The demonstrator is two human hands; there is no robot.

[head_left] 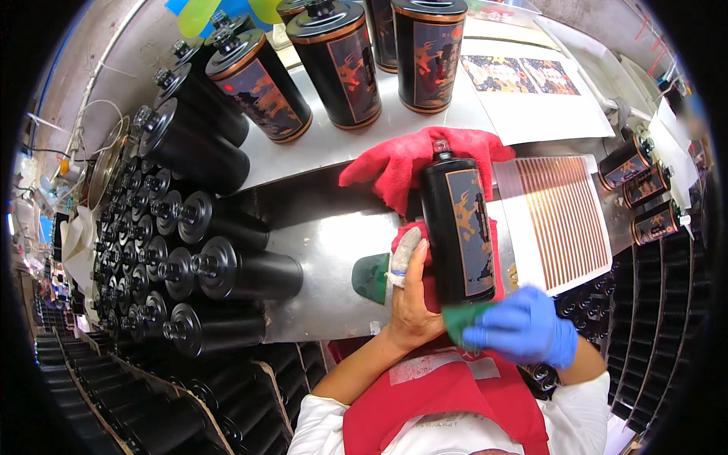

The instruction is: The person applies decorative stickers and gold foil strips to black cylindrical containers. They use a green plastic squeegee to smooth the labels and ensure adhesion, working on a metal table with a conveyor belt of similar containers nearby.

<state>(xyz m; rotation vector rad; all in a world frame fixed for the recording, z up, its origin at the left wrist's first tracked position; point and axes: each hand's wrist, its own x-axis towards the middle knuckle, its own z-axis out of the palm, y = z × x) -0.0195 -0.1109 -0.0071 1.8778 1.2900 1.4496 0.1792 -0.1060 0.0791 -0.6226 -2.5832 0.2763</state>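
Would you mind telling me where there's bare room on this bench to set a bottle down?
The bare metal sheet between the lying plain black bottles and the left hand is free. A narrower white strip runs below the standing labelled bottles. It is crowded at the red cloth, the held bottle and the striped sheet.

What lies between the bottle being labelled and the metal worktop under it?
In the head view, a red cloth lies between the black bottle and the metal worktop.

Steel bench (326,227), red cloth (409,159) under black bottle (457,227), striped label sheet (565,220), plain black bottles (227,269) stacked left
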